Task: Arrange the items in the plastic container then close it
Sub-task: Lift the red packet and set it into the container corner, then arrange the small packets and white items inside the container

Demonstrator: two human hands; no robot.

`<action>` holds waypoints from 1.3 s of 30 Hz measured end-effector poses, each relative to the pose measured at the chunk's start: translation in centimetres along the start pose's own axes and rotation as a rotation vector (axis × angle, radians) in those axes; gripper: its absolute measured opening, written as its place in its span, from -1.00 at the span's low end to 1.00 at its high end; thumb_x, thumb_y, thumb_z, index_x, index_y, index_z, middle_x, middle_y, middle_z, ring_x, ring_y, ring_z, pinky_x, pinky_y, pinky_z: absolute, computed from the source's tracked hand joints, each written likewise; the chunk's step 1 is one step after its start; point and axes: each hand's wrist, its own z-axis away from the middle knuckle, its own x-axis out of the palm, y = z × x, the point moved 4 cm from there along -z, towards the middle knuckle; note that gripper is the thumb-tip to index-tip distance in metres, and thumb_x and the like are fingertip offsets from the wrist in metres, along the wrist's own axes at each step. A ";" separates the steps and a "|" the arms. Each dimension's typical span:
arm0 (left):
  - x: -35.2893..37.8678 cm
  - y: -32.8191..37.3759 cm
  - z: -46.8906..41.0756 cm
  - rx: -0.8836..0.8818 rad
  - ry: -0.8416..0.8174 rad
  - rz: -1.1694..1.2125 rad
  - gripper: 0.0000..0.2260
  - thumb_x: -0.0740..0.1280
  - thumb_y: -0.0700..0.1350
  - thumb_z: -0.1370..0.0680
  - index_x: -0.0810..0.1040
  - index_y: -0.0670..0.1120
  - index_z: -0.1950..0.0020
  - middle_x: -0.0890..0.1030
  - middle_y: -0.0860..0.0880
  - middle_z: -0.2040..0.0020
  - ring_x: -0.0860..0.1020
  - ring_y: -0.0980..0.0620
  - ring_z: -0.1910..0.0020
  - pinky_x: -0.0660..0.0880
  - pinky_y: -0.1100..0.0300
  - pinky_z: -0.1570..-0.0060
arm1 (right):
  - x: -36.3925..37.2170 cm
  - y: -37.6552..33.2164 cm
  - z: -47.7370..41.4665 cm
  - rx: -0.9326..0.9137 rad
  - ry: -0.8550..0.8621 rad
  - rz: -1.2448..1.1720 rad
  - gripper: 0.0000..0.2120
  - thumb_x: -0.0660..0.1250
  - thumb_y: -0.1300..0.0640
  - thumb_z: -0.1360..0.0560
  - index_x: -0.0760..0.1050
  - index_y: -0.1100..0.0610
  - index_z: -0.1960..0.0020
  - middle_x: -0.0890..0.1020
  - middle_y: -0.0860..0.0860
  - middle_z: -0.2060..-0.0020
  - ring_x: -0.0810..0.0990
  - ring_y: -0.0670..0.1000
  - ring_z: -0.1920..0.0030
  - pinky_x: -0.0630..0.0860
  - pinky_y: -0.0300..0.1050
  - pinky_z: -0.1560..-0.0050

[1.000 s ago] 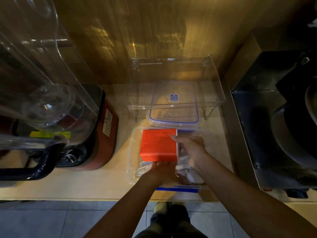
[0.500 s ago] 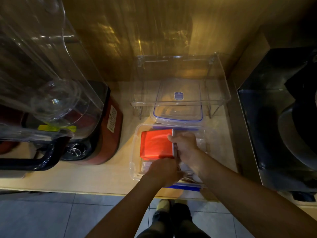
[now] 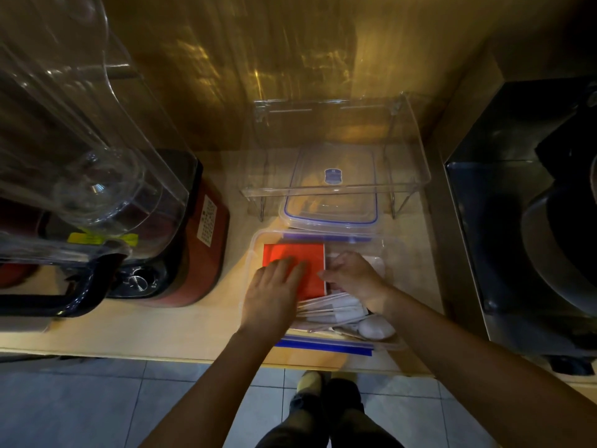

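A clear plastic container [image 3: 255,253] with blue clips sits on the counter in front of me. A red packet [image 3: 307,257] lies flat in its left half. My left hand [image 3: 274,295] presses flat on the packet, fingers spread. My right hand [image 3: 352,276] rests at the packet's right edge, fingers curled against it, over white wrapped items. Paper-wrapped sticks [image 3: 332,308] and a white plastic spoon [image 3: 374,328] lie in the near part. The container's lid [image 3: 329,215], clear with a blue seal, lies just behind, partly under a clear acrylic shelf [image 3: 336,189].
A blender with a red base [image 3: 193,240] and clear jug [image 3: 71,150] stands to the left. A dark metal appliance [image 3: 517,237] fills the right side. The counter's front edge [image 3: 161,357] runs just below the container; tiled floor and my feet show beneath.
The red packet has gone down flat into the container. My left hand has moved from its near edge onto its top; my right hand has slid to its right edge.
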 end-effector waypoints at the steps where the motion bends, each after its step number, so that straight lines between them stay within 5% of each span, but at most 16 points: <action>1: 0.3 -0.8 -0.2 -0.057 -0.044 -0.015 -0.48 0.32 -0.06 -0.49 0.29 -0.02 -0.43 0.42 -0.13 -0.37 0.41 -0.15 -0.32 0.35 -0.02 -0.29 | 0.1 0.1 0.0 -0.008 -0.005 0.079 -0.85 0.35 0.18 -0.48 0.59 0.29 0.13 0.68 0.22 0.12 0.66 0.16 0.09 0.56 -0.02 0.02; 3: 0.7 -1.9 -0.3 -0.096 -0.058 -0.057 -0.46 0.29 -0.05 -0.53 0.21 -0.01 -0.47 0.34 -0.14 -0.45 0.34 -0.14 -0.40 0.28 -0.01 -0.36 | 0.0 0.2 -0.2 -0.023 0.007 0.182 -0.80 0.38 0.13 -0.47 0.53 0.14 0.31 0.66 0.18 0.21 0.62 0.10 0.17 0.51 -0.15 0.14; 8: 0.1 -1.6 -0.3 -0.055 0.016 -0.099 -0.54 0.46 -0.16 -0.40 0.51 -0.09 -0.29 0.58 -0.16 -0.26 0.54 -0.16 -0.25 0.47 -0.05 -0.22 | 0.0 0.6 -0.5 -0.088 0.059 0.307 -0.76 0.38 0.05 -0.46 0.39 0.00 0.33 0.62 0.05 0.28 0.60 0.09 0.19 0.50 -0.06 0.14; 13: 1.4 -1.8 -0.3 -0.051 -0.027 -0.076 -0.48 0.27 -0.15 -0.54 0.22 -0.03 -0.48 0.30 -0.08 -0.50 0.24 -0.05 -0.49 0.09 0.04 -0.48 | 0.6 0.7 -0.4 -0.168 0.055 0.410 -0.85 0.27 0.01 -0.53 0.35 -0.03 0.19 0.53 -0.14 0.31 0.57 -0.03 0.19 0.51 -0.09 0.10; 19: 0.5 -1.9 -0.3 -0.057 -0.099 -0.016 -0.48 0.28 -0.07 -0.53 0.22 -0.04 -0.47 0.30 -0.11 -0.49 0.27 -0.12 -0.46 0.22 -0.01 -0.41 | -0.6 0.4 0.4 -0.176 -0.047 0.605 -0.86 0.29 -0.01 -0.51 0.51 0.06 0.05 0.66 0.00 0.09 0.61 0.03 0.05 0.53 0.02 -0.05; 22: -1.2 -1.0 0.0 0.008 -0.019 0.058 -0.67 0.33 -0.13 -0.47 0.49 -0.09 -0.24 0.57 -0.18 -0.18 0.54 -0.21 -0.14 0.46 -0.05 -0.11 | -2.0 -0.1 1.2 -0.215 -0.113 0.787 -0.82 0.34 0.04 -0.45 0.52 0.08 -0.02 0.64 0.02 0.02 0.58 0.03 -0.01 0.49 -0.02 -0.08; 25: -1.9 0.4 0.7 0.095 -0.027 0.165 -0.78 0.29 -0.11 -0.49 0.55 -0.05 -0.13 0.64 -0.09 -0.02 0.61 -0.14 0.05 0.53 0.06 0.15 | -3.0 -0.7 2.0 -0.302 -0.114 0.991 -0.87 0.33 0.11 -0.43 0.55 0.11 0.04 0.61 0.02 0.08 0.55 0.02 0.03 0.44 -0.08 -0.01; 28: -1.3 1.5 1.2 0.144 -0.102 0.210 -0.76 0.29 -0.08 -0.51 0.55 0.00 -0.17 0.66 -0.05 -0.08 0.62 -0.11 0.00 0.53 0.11 0.12 | -2.7 -0.6 2.8 -0.344 -0.172 1.022 -0.82 0.39 0.07 -0.40 0.54 0.10 0.04 0.53 -0.06 0.13 0.48 -0.06 0.08 0.40 -0.12 0.10; 33: 0.7 2.1 1.2 0.108 -0.300 0.278 -0.67 0.20 -0.09 -0.55 0.46 0.02 -0.31 0.56 -0.07 -0.26 0.56 -0.10 -0.14 0.53 0.08 -0.03 | -1.7 0.9 2.7 -0.409 -0.161 1.251 -0.63 0.38 -0.04 -0.39 0.46 0.06 -0.14 0.49 0.03 -0.08 0.43 0.03 -0.10 0.25 -0.13 0.02; 39: 1.1 2.1 0.9 0.071 -0.319 0.351 -0.70 0.24 -0.10 -0.55 0.49 0.00 -0.28 0.58 -0.07 -0.24 0.57 -0.08 -0.12 0.55 0.06 -0.06 | -1.9 1.0 2.8 -0.383 -0.212 1.127 -0.68 0.26 0.04 -0.51 0.43 0.03 -0.26 0.48 0.05 -0.15 0.43 0.07 -0.20 0.31 -0.09 -0.08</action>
